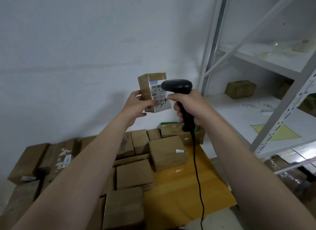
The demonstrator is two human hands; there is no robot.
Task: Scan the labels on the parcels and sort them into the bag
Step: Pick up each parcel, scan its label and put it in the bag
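My left hand grips a small brown cardboard parcel upright in the air in front of the white wall, thumb across its white shipping label. My right hand grips the handle of a black barcode scanner, its head right against the label. The scanner's black cable hangs down to the bottom edge. Below, several brown parcels lie packed together on a yellow table. No bag is in view.
A white metal shelf rack stands at the right, with a cardboard box and yellow paper on its shelves. Taped boxes sit under it. Parcels at the left overhang the table edge.
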